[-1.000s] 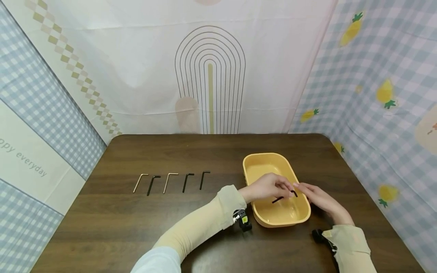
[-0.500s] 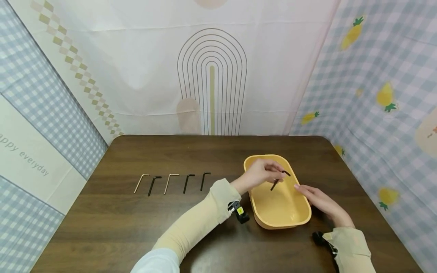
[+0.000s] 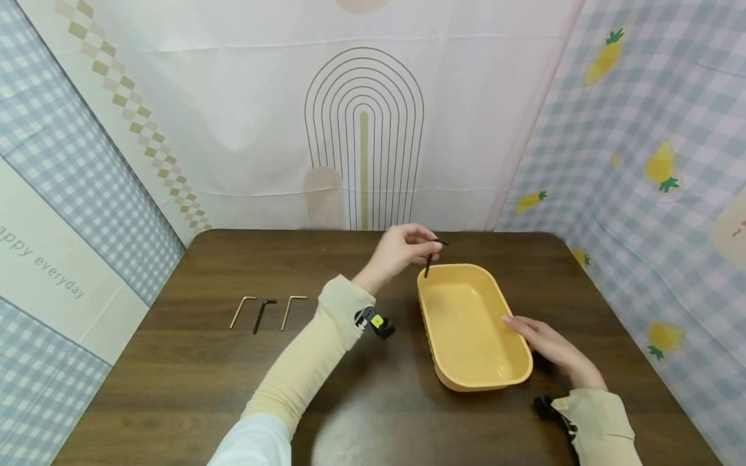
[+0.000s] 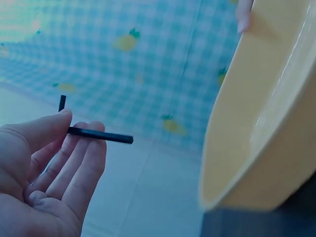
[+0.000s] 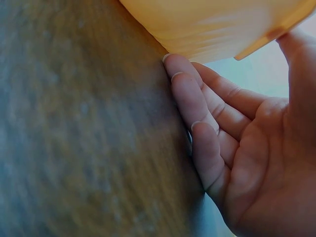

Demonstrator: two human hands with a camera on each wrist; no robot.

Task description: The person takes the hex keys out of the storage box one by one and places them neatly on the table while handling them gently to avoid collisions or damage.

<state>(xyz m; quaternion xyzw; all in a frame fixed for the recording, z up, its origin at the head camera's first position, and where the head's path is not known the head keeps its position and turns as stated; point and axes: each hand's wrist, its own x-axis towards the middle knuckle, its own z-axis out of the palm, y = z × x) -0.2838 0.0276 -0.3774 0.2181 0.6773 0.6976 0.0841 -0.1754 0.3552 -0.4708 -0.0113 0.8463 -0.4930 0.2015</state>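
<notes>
Beyond the far left corner of the yellow plastic tub (image 3: 471, 323), my left hand (image 3: 401, 251) pinches a black hex key (image 4: 101, 135) between thumb and fingers. In the left wrist view its short arm sticks up past the thumb, while the long arm lies across the fingertips. On the tub's right side my right hand (image 3: 550, 346) holds the rim, thumb over the edge. Its other fingers (image 5: 190, 98) bend against the outer wall, close to the table. No hex key shows inside the tub.
Left of the tub, a gold hex key (image 3: 236, 313), a black one (image 3: 259, 317) and another gold one (image 3: 285, 314) lie in a row on the dark wood table (image 3: 175, 388). My left sleeve (image 3: 315, 343) covers the table right of them. A patterned cloth (image 3: 250, 129) hangs behind.
My left hand has lifted the hex key out of the tub and carried it up and left, past the far rim. My forearm now hides two keys of the row. The right hand stays put.
</notes>
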